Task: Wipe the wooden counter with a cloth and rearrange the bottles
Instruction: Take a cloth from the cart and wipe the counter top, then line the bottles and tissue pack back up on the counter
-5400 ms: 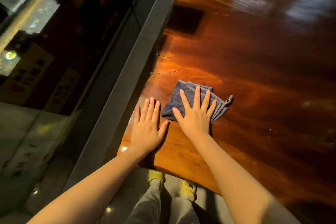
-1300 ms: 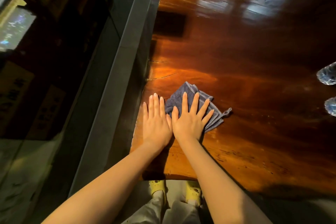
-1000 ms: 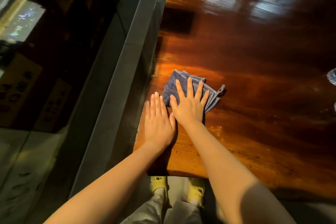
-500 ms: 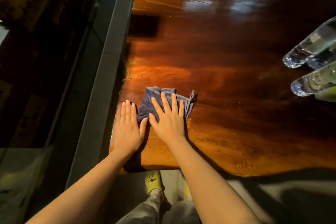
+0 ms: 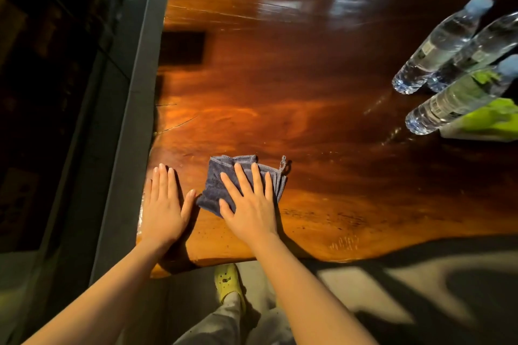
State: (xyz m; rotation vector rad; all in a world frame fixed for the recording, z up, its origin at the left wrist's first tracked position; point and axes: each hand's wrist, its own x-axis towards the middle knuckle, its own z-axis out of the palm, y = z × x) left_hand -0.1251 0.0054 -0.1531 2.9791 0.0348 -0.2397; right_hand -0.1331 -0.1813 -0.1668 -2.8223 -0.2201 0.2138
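Observation:
A folded blue-grey cloth (image 5: 221, 176) lies near the front left corner of the glossy wooden counter (image 5: 308, 109). My right hand (image 5: 249, 204) presses flat on it with fingers spread. Just left of the cloth, my left hand (image 5: 164, 204) rests flat on the bare wood at the counter's left edge, holding nothing. At the far right stand three clear water bottles with pale caps: one at the back (image 5: 440, 45), one beside it (image 5: 476, 53) and a nearer one (image 5: 454, 98).
A white and lime-green object (image 5: 487, 123) sits at the right edge beside the nearest bottle. A grey metal ledge (image 5: 131, 109) and dark glass run along the counter's left side. A dark rectangular patch (image 5: 182, 47) shows on the wood. My yellow shoe (image 5: 227, 280) is below the front edge.
My right hand has slid the cloth a little rightward, away from my left hand. The view has swung right, bringing the three bottles fully into sight.

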